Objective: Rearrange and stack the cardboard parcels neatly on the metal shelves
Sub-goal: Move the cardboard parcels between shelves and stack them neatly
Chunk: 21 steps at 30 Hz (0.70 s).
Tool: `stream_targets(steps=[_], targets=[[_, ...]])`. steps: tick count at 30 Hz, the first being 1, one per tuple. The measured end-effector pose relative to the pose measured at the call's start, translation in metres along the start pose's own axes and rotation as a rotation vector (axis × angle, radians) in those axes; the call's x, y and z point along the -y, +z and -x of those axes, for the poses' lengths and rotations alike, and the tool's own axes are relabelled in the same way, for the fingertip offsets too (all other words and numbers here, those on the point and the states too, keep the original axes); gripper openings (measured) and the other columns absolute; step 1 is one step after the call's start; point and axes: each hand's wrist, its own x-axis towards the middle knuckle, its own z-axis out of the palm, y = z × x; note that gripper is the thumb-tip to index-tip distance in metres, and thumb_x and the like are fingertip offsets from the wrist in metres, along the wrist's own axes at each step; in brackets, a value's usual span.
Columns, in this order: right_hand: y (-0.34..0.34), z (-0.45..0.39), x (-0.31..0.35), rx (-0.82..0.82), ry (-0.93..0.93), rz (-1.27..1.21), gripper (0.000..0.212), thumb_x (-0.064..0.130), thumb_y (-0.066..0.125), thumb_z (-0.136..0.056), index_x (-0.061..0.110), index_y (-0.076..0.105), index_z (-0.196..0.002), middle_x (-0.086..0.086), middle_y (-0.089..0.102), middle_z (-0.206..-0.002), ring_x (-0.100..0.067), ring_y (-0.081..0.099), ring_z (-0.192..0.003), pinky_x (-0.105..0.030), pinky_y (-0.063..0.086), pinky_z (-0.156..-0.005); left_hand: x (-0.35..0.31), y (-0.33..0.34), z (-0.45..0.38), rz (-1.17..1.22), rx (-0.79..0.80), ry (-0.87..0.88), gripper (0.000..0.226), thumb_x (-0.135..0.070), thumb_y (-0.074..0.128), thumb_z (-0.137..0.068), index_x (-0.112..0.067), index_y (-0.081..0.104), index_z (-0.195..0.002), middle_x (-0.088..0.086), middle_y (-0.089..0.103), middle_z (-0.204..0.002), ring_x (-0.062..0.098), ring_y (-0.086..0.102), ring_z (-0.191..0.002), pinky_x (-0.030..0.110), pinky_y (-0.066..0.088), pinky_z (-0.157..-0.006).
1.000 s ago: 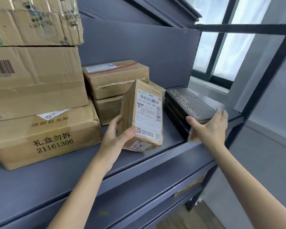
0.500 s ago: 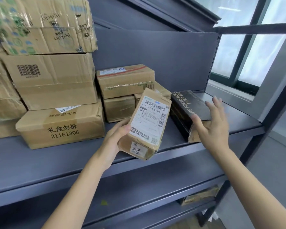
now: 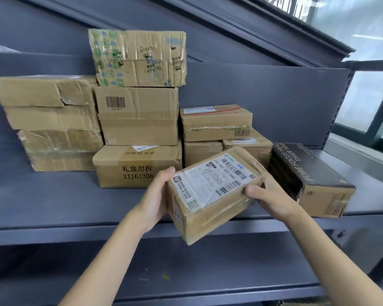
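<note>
A small cardboard parcel (image 3: 212, 195) with a white shipping label on top hangs in front of the grey metal shelf (image 3: 53, 195), held between both hands. My left hand (image 3: 156, 195) grips its left end. My right hand (image 3: 270, 197) grips its right end. To the right, a black-topped box (image 3: 305, 173) lies on the shelf, apart from my hands. Behind the parcel stand stacked cardboard parcels: a box printed 21161306 (image 3: 137, 166), a barcode box (image 3: 137, 115) on it and a taped box (image 3: 137, 58) on top.
A low stack of small parcels (image 3: 217, 122) sits just behind the held one. Two crumpled boxes (image 3: 53, 122) are piled at the left. A lower shelf (image 3: 186, 272) runs below. A window (image 3: 363, 96) is at the right.
My right hand left the black-topped box and took the parcel's right end. The parcel turned from upright to label-up and moved toward me. The camera view shifted left.
</note>
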Motion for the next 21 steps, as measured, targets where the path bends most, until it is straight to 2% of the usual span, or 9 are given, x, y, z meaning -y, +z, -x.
stream_targets(steps=[3,5,8,10,12,14,16,18,21], targets=[[0.015,-0.014,-0.008,-0.013,-0.028,-0.076,0.116,0.050,0.087,-0.049,0.005,0.034,-0.141,-0.009,0.060,-0.130,-0.024,0.055,-0.121,-0.030,0.048,-0.095,-0.005,-0.006,0.006,0.018,-0.136,0.037,0.053,-0.066,0.039,-0.083,-0.029,0.072,-0.101,0.000,0.069,-0.112,0.017,0.061,-0.110,0.042,0.039,-0.102],[0.026,-0.022,-0.013,-0.069,-0.049,-0.084,0.111,0.049,0.087,-0.050,0.009,0.036,-0.141,-0.009,0.057,-0.132,-0.024,0.053,-0.123,-0.034,0.046,-0.099,-0.008,-0.012,0.011,0.047,-0.243,0.121,0.053,-0.067,0.042,-0.082,-0.027,0.065,-0.108,0.002,0.067,-0.115,0.016,0.059,-0.109,0.037,0.042,-0.097],[0.042,-0.031,-0.015,-0.158,-0.086,-0.090,0.100,0.038,0.083,-0.052,0.013,0.039,-0.139,-0.006,0.059,-0.130,-0.019,0.055,-0.121,-0.028,0.047,-0.097,-0.009,-0.026,0.021,-0.006,-0.355,0.187,0.078,-0.080,0.054,-0.063,-0.035,0.047,-0.126,-0.003,0.054,-0.133,0.012,0.050,-0.119,0.038,0.038,-0.103],[0.053,-0.036,-0.014,-0.205,-0.107,-0.130,0.095,0.036,0.076,-0.052,0.015,0.039,-0.137,0.004,0.063,-0.121,-0.007,0.060,-0.111,-0.017,0.048,-0.088,-0.008,-0.032,0.028,-0.081,-0.313,0.216,0.095,-0.084,0.061,-0.047,-0.043,0.035,-0.129,-0.019,0.046,-0.135,0.002,0.041,-0.127,0.031,0.032,-0.109],[0.065,-0.041,-0.013,-0.212,-0.112,-0.151,0.092,0.038,0.074,-0.052,0.019,0.039,-0.135,0.008,0.062,-0.119,0.000,0.061,-0.106,-0.013,0.047,-0.085,-0.009,-0.030,0.036,-0.160,-0.253,0.213,0.088,-0.073,0.067,-0.054,-0.049,0.028,-0.128,-0.039,0.045,-0.121,-0.014,0.041,-0.117,0.010,0.035,-0.096],[0.076,-0.045,-0.013,-0.174,-0.109,-0.141,0.101,0.044,0.080,-0.052,0.017,0.037,-0.139,0.003,0.059,-0.127,-0.005,0.057,-0.115,-0.020,0.045,-0.095,-0.010,-0.027,0.042,-0.244,-0.246,0.225,0.065,-0.049,0.069,-0.072,-0.054,0.029,-0.122,-0.046,0.052,-0.108,-0.022,0.046,-0.106,0.000,0.037,-0.082],[0.086,-0.045,-0.013,-0.125,-0.085,-0.135,0.112,0.057,0.082,-0.052,0.017,0.031,-0.144,-0.001,0.052,-0.138,-0.012,0.050,-0.125,-0.031,0.039,-0.107,-0.008,-0.029,0.047,-0.280,-0.290,0.243,0.059,-0.041,0.067,-0.079,-0.052,0.031,-0.125,-0.043,0.056,-0.107,-0.023,0.049,-0.103,0.004,0.038,-0.084],[0.095,-0.043,-0.014,-0.090,-0.081,-0.139,0.112,0.063,0.078,-0.054,0.017,0.031,-0.144,0.000,0.045,-0.144,-0.011,0.047,-0.129,-0.033,0.035,-0.111,-0.003,-0.035,0.052,-0.276,-0.331,0.234,0.057,-0.043,0.065,-0.080,-0.047,0.035,-0.128,-0.040,0.059,-0.107,-0.020,0.051,-0.104,0.013,0.037,-0.093],[0.102,-0.039,-0.019,-0.054,-0.056,-0.123,0.097,0.056,0.076,-0.063,0.016,0.035,-0.142,-0.002,0.046,-0.143,-0.014,0.045,-0.130,-0.032,0.034,-0.111,0.004,-0.041,0.059,-0.280,-0.364,0.189,0.059,-0.045,0.063,-0.077,-0.040,0.040,-0.130,-0.035,0.061,-0.108,-0.013,0.054,-0.106,0.029,0.038,-0.105]])
